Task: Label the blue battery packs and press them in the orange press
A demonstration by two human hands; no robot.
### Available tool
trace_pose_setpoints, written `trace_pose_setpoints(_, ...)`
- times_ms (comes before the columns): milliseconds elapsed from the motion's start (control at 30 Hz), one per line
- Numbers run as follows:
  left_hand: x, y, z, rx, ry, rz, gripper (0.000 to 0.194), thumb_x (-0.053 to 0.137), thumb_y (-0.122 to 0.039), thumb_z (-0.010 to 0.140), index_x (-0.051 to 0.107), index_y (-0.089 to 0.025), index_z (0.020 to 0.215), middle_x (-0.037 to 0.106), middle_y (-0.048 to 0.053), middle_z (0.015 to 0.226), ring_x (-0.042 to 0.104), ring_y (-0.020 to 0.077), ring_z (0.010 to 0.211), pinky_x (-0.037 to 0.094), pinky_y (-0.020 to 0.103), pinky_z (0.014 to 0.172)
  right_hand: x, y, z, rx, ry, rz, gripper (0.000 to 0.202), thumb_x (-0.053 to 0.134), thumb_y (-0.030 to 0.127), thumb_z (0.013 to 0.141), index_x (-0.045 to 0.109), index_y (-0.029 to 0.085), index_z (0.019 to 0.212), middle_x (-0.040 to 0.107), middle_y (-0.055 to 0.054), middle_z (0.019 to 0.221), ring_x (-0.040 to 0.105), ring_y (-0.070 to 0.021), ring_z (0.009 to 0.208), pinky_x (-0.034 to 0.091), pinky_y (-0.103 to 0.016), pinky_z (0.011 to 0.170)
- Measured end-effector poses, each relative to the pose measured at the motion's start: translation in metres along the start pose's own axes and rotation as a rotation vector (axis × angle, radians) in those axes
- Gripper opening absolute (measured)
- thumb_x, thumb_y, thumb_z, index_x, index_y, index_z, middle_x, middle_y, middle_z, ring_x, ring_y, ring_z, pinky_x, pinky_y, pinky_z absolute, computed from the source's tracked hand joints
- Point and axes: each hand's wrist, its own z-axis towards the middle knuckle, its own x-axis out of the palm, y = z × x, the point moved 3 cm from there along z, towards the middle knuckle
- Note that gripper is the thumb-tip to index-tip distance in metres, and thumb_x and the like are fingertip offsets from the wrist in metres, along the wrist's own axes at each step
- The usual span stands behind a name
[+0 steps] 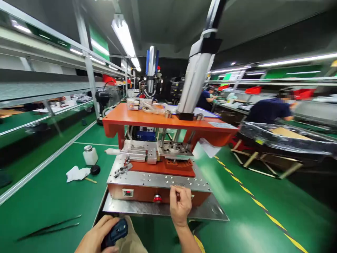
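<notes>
At the bottom of the head view, my left hand point(96, 233) is wrapped round a dark blue, rounded plastic part point(118, 232) with a black section; its exact kind does not show. My right hand point(181, 205) is in front of the right half of the press's base, fingers curled into a pinch. Whatever the fingertips hold, if anything, is hidden. An orange press point(158, 117) stands ahead, with a tall silver cylinder point(191, 80) on top. Below are a metal fixture point(138, 154) and an orange plate point(158, 169). A red button point(157, 199) sits on the base's front.
Black tweezers point(50, 226) lie on the green bench at left. Farther back are a white bottle point(90, 155), a crumpled white cloth point(77, 173) and a black round cap point(95, 170). Two people sit at benches on the right, beyond a yellow-black floor line point(247, 191).
</notes>
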Motion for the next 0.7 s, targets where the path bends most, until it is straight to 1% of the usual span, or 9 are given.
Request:
trace_pose_setpoints(33,-0.001,-0.006,-0.002,-0.001,0.031,0.001,0.052,0.076,-0.026,0.069,0.072,-0.032,0.121,0.069,0.005,0.123,0.066,0.0291,0.111,0.051,0.032,0.099,-0.001,-0.001,-0.001,-0.009,-0.002,-0.004,0.017,0.060,0.025,0.096,0.064,0.018,0.081,0.064,-0.005,0.080,0.060,-0.0189,0.077,0.048,-0.030,0.068)
trace_pose_setpoints(100,-0.004,-0.017,-0.004,-0.028,0.048,0.014,0.057,0.075,-0.019,0.068,0.070,-0.031,0.123,0.068,0.006,0.121,0.065,0.0277,0.108,0.050,0.031,0.096,-0.001,-0.006,-0.004,-0.029,-0.009,-0.019,0.017,0.063,0.028,0.095,0.065,0.018,0.081,0.066,-0.005,0.079,0.060,-0.0194,0.076,0.047,-0.032,0.070)
trace_pose_setpoints(167,-0.007,-0.024,-0.004,-0.052,0.039,0.040,0.058,0.077,-0.018,0.067,0.070,-0.030,0.123,0.067,0.006,0.118,0.064,0.0274,0.105,0.048,0.030,0.092,0.003,-0.012,-0.005,-0.035,-0.024,-0.031,0.019,0.065,0.030,0.093,0.066,0.018,0.079,0.066,-0.006,0.077,0.059,-0.0197,0.072,0.046,-0.033,0.069)
trace_pose_setpoints(233,-0.010,-0.027,-0.004,-0.061,0.049,0.069,0.057,0.080,-0.021,0.068,0.069,-0.030,0.123,0.066,0.007,0.117,0.064,0.0278,0.103,0.048,0.031,0.089,0.007,-0.018,-0.006,-0.041,-0.059,-0.035,0.023,0.067,0.034,0.091,0.065,0.018,0.075,0.066,-0.006,0.071,0.058,-0.0204,0.067,0.046,-0.033,0.065)
trace_pose_setpoints(300,-0.012,-0.029,-0.005,-0.060,0.060,0.082,0.054,0.081,-0.025,0.070,0.069,-0.030,0.123,0.066,0.007,0.117,0.063,0.0280,0.102,0.047,0.032,0.087,0.008,-0.020,-0.005,-0.066,-0.094,-0.029,0.024,0.068,0.035,0.089,0.065,0.019,0.072,0.064,-0.006,0.066,0.057,-0.0212,0.063,0.045,-0.034,0.061)
trace_pose_setpoints(467,-0.012,-0.031,-0.008,-0.029,0.062,0.083,0.053,0.084,-0.029,0.071,0.069,-0.030,0.122,0.066,0.007,0.115,0.063,0.0284,0.098,0.048,0.032,0.083,0.008,-0.015,-0.002,-0.148,-0.134,-0.047,0.021,0.069,0.027,0.087,0.063,0.021,0.068,0.063,-0.005,0.061,0.055,-0.0213,0.059,0.042,-0.033,0.055)
trace_pose_setpoints(600,-0.010,-0.029,-0.007,-0.013,0.083,0.130,0.055,0.085,-0.030,0.072,0.067,-0.030,0.125,0.065,0.008,0.117,0.064,0.0296,0.101,0.049,0.032,0.084,0.008,-0.014,-0.002,-0.142,-0.142,-0.055,0.022,0.069,0.027,0.088,0.063,0.021,0.067,0.061,-0.005,0.057,0.054,-0.0210,0.056,0.043,-0.033,0.055)
trace_pose_setpoints(700,-0.008,-0.026,-0.006,-0.015,0.101,0.195,0.057,0.086,-0.032,0.071,0.066,-0.028,0.124,0.065,0.007,0.116,0.064,0.0290,0.101,0.050,0.031,0.082,0.010,-0.020,-0.003,-0.116,-0.158,-0.034,0.026,0.070,0.030,0.086,0.062,0.021,0.063,0.062,-0.005,0.055,0.052,-0.0194,0.052,0.043,-0.033,0.053)
